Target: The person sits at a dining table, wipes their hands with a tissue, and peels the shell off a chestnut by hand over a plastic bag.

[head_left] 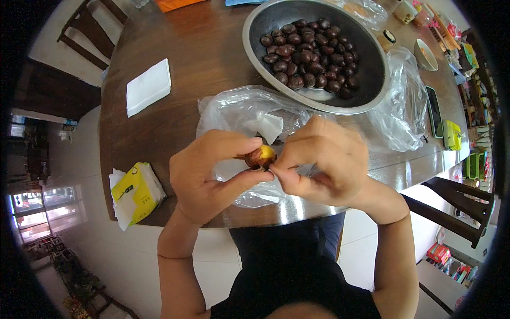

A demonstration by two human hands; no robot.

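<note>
Between the thumb and forefinger of my left hand (204, 173) is a chestnut (260, 156), partly peeled, with yellow flesh showing at its top and brown skin around the rest. My right hand (324, 162) is closed, its thumb and forefinger pinched at the chestnut's right edge, where a bit of shell seems to be gripped. Both hands are over a clear plastic bag (228, 111) spread on the table, with a crumpled white tissue (270, 127) on it. Beyond them stands a large metal bowl (255, 53) of dark brown chestnuts (311, 58).
A folded white napkin stack (149, 87) and a yellow-green tissue pack (139, 194) lie to the left on the wooden table (212, 50). On the right are another plastic bag (401, 101), a phone (434, 111), a small white bowl (425, 55) and a lidded jar (387, 38).
</note>
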